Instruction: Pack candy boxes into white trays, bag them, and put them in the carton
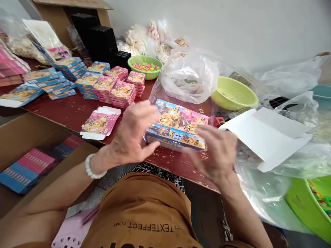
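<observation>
A printed blue-and-pink cardboard box [178, 125] with cartoon dogs on it lies closed on the red table, close to its front edge. My left hand [134, 132], with a white bead bracelet [94, 167] at the wrist, hovers at the box's left end with thumb and fingers apart. Over the right end is my right hand [214, 151], blurred, its fingers spread. Neither hand grips anything that I can see; whether the fingertips touch the box I cannot tell. Flat pink cartons [99, 122] with open flaps lie left of my left hand.
Stacks of small pink boxes [122, 91] and blue boxes [53, 82] fill the table's left. Behind are a green bowl [146, 69] of colourful pieces, a plastic bag [191, 74] and a yellow-green basin [234, 93]. White card [269, 134] lies right. A carton [85, 151] stands below left.
</observation>
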A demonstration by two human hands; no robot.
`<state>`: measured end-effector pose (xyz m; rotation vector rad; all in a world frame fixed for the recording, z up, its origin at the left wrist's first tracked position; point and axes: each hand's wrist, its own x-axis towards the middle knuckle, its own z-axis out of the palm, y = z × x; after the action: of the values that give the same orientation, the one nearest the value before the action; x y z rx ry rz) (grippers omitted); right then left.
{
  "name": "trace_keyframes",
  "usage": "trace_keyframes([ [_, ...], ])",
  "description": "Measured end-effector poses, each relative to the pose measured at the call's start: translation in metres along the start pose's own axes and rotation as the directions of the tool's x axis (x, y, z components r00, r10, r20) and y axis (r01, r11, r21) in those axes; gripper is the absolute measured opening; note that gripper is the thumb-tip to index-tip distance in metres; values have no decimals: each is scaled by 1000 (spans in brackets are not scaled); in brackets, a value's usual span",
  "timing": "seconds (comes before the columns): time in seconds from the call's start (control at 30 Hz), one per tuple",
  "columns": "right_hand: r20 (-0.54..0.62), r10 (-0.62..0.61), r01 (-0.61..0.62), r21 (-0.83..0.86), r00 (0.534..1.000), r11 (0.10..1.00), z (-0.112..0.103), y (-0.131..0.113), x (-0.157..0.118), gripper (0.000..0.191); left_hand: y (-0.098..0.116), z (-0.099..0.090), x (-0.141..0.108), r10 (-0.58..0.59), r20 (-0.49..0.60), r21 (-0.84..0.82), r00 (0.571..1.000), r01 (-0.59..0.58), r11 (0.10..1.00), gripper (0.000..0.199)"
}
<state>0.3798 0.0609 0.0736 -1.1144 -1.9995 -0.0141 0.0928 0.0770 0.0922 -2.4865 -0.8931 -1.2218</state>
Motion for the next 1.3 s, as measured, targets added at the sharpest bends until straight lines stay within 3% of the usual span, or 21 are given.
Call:
trace_keyframes([
  [0.07,12,-43,44,-130,999,990,13,-7,-17,47,7,15,-15,143,130,184,981,-166,969,55],
  [0.1,5,-69,68,-206,998,976,18,-8,-22,48,5,22,-18,178,126,228,976,-203,952,45],
  [0.23,-47,-196,167,-350,980,922,27,-5,-27,28,-11,39,-9,250,-27,226,968,-238,945,9],
  [0.33,-61,-202,180,-255,978,950,26,-2,-22,5,-14,42,-2,253,-19,167,967,-247,955,13],
  [0.53,29,-102,102,13,994,995,18,3,-8,20,-17,44,-1,281,-36,138,959,-274,952,13],
  [0.67,139,-2,-21,168,990,986,7,6,1,15,-13,35,13,256,108,151,961,-270,951,24],
  [0.73,66,-15,4,172,998,985,-1,1,9,4,-3,30,22,281,186,147,941,-310,939,9],
  [0.77,-9,-39,40,118,999,992,-4,-4,15,12,2,28,27,299,223,145,928,-335,931,13],
  [0.87,-198,-164,113,-248,966,962,-9,-16,51,52,13,33,38,323,382,119,866,-393,912,63],
  [0.93,-191,-213,119,-414,958,903,-7,-13,88,70,9,44,43,300,485,104,822,-395,913,82],
  [1.0,-124,-205,139,-405,971,904,-3,3,128,74,0,57,46,279,549,99,788,-393,914,92],
  [1.07,-49,-106,85,-317,993,945,1,25,163,62,-12,68,48,275,578,99,768,-401,911,92],
  [1.17,88,88,-70,-189,992,979,3,49,191,20,-22,75,46,292,589,91,754,-421,903,85],
  [1.23,98,86,-73,-132,991,989,2,53,196,6,-23,75,43,305,572,90,762,-428,899,82],
  [1.3,63,23,-18,-77,998,997,1,50,196,6,-23,75,39,306,556,92,773,-424,901,80],
])
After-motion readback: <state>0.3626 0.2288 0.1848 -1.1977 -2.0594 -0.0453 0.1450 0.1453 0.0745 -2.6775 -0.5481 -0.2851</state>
